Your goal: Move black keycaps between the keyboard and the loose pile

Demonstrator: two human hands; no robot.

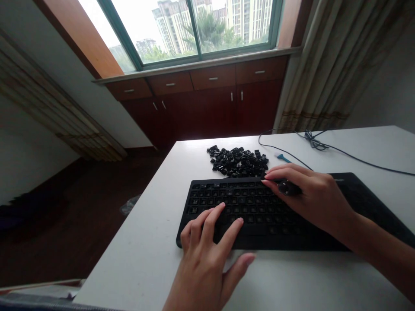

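Two bare hands work over one black slim keyboard (241,214) on a white table (136,263) by a window, the only pair of hands in view. The left hand (202,255) lies open at the lower left of the keyboard, its fingers (218,211) spread, with fingertips resting on the keys. The right hand (309,196) curls closed around one small dark object (288,188) at the keyboard's upper edge; the object sits partly hidden inside the fingers, and its exact kind is too dark to tell.

Just above the keyboard, near the centre of the frame, lies one heap of loose black keycaps (238,162), too many and too tangled to count, almost touching the keyboard's top edge. One small blue-and-white plastic tool (282,157) lies just beside the heap, near the right hand's fingers. One thin black cable (343,151) loops across the table at upper right.

Beyond the table stand one dark red wooden cabinet (207,112) with four drawers, one window (201,30) showing high-rise towers, and patterned curtains (324,65) at upper right.
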